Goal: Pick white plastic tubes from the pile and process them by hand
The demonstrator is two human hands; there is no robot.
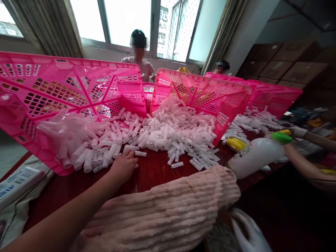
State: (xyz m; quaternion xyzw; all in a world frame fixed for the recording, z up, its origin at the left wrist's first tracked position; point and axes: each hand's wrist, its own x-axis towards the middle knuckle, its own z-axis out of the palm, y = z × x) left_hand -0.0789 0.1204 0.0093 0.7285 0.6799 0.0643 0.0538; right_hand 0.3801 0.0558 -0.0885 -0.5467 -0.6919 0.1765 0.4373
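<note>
My bare left hand [123,167] rests on the dark red table top [157,175], its fingertips among loose white plastic tubes [168,134]. The tubes lie heaped in front of two tilted pink plastic crates [60,87] [202,94], and a few have rolled toward my hand. At the bottom edge, a white-gloved hand, my right hand [249,232], sits low beside a ribbed pale pink plush cushion or sleeve [162,206]. Its fingers are apart, and it holds nothing I can see.
A third pink crate [275,94] and more tubes stand to the right. A co-worker's arms [309,164] reach in beside a white bottle with a green cap [256,155]. A person [139,59] sits across the table. Cardboard boxes [286,63] are stacked behind.
</note>
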